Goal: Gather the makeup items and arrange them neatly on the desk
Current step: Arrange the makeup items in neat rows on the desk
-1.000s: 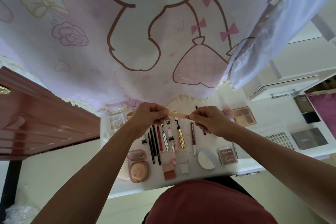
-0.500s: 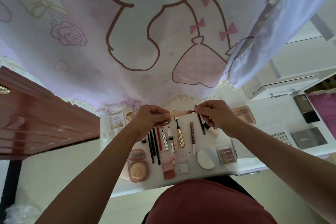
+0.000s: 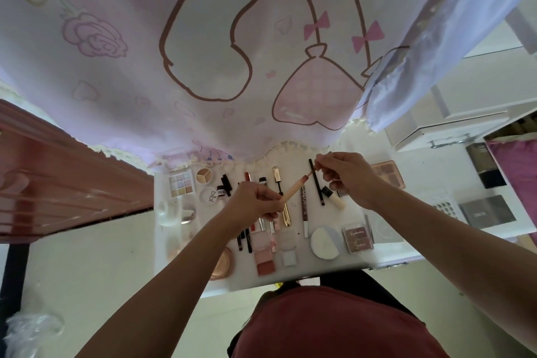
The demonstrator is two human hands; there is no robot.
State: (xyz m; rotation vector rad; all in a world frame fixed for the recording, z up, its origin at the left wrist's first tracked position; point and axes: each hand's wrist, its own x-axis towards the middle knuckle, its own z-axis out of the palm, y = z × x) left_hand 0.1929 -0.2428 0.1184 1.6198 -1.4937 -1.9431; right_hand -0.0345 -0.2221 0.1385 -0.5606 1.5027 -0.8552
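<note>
Slim peach pencil (image 3: 293, 192): smooth, matte, round-bodied, with a darker brownish tip. Hangs slantwise above the glossy white desk (image 3: 328, 267), over the row of laid-out sticks and tubes (image 3: 304, 211). Lower end wrapped in the curled fingers of the left hand (image 3: 255, 204); tip pinched between thumb and forefinger of the right hand (image 3: 345, 177). Both forearms stretched forward, wrists turned inward.

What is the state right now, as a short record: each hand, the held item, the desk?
left hand: grips the peach cosmetic pen by its lower barrel
right hand: pinches the pen's brown tip end
pen: held tilted above the desk, not laid down
desk: white; row of pencils and tubes lies on it, white puff near the front edge
</note>
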